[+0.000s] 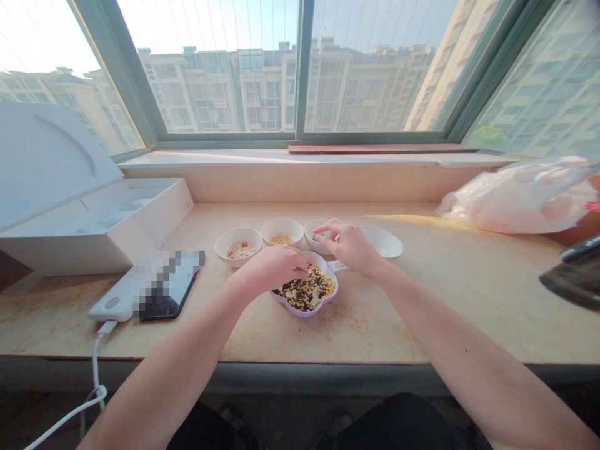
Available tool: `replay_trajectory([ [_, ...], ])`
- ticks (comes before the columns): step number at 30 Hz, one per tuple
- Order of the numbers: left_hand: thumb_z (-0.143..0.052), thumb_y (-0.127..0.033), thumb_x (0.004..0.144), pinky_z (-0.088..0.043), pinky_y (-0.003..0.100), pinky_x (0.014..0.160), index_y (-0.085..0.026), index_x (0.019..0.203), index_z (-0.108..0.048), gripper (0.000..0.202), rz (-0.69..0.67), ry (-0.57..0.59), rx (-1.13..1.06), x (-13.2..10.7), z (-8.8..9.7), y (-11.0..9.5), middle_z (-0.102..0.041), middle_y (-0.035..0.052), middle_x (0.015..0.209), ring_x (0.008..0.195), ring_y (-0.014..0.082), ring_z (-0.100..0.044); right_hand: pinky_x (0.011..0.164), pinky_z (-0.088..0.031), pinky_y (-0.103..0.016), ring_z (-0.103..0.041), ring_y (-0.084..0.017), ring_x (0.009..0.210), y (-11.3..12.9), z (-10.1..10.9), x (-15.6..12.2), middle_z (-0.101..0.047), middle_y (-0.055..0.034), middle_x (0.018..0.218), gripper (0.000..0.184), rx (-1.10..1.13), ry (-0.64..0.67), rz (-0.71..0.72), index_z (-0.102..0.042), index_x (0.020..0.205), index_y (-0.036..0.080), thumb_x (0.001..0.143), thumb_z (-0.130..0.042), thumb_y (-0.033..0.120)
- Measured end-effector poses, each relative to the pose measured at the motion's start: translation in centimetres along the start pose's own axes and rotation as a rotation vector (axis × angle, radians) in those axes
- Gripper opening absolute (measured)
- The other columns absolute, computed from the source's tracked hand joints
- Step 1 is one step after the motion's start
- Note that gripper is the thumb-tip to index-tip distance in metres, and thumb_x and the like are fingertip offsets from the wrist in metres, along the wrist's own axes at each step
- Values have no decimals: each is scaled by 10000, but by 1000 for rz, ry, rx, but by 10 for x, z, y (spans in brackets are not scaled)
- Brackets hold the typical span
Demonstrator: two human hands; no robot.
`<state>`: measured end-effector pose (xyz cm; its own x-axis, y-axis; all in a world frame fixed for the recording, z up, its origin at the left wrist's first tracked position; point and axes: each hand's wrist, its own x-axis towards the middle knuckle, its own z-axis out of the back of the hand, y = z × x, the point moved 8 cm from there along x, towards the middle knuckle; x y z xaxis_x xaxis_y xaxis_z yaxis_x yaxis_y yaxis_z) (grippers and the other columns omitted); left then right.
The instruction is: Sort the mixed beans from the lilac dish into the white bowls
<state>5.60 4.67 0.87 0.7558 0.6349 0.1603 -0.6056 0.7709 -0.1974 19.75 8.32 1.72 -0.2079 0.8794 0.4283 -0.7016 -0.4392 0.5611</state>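
- Dark trousers [403, 425] showed at the bottom of the head view, below the counter edge, with both bare forearms reaching out over them.
- Left hand [272, 270] was curled, its fingertips [304, 271] down at the mixed beans and seeds [309, 290] in a lilac flower-shaped dish [304, 312]; whether it gripped any was hidden.
- Right hand [349, 245] hung just beyond that dish, fingers loosely pinched against the rim of a small white bowl [310, 226]; nothing held could be made out.
- Two more white bowls stood beside it: one with yellow grains [281, 220], one with pale flakes and red bits [224, 247].
- White saucer [387, 242] lay to the right of the hand.
- Marble counter [422, 312] carried a pink-tinged plastic bag [515, 197], an open white box [94, 219], a white power bank [110, 306] with its cable [96, 369], and a pixelated phone [173, 287].
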Motion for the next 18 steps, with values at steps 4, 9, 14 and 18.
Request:
replay_trajectory([
  [4, -578, -263, 997, -487, 265, 741, -219, 888, -813, 262, 68, -97, 41, -1, 14, 12, -767, 45, 953, 823, 178, -694, 697, -481, -341, -596, -178, 677, 1, -1, -1, -771, -73, 909, 203, 11, 35, -17, -805, 989, 190, 927, -652, 309],
  [9, -524, -174, 980, -462, 275, 713, -200, 997, -804, 282, 189, -269, 113, -3, 28, 41, -760, 68, 958, 828, 189, -686, 667, -475, -315, -618, -170, 657, 18, -20, -11, -741, -33, 754, 235, 73, 241, 58, -803, 1029, 188, 926, -618, 290],
  [14, -531, -157, 939, -467, 304, 743, -187, 891, -798, 273, 225, -224, 175, 3, 20, 59, -759, 86, 938, 801, 206, -677, 796, -512, -346, -691, -230, 881, 49, -43, -28, -795, -69, 1023, 214, 91, 475, 234, -807, 1046, 229, 872, -682, 228],
  [18, -504, -201, 974, -481, 365, 869, -198, 1062, -786, 296, 279, -248, 174, 4, 19, 64, -772, 105, 1053, 962, 260, -705, 867, -512, -397, -676, -296, 993, 55, -52, -32, -776, -95, 1070, 307, -103, 538, 303, -808, 1084, 236, 798, -808, 348],
])
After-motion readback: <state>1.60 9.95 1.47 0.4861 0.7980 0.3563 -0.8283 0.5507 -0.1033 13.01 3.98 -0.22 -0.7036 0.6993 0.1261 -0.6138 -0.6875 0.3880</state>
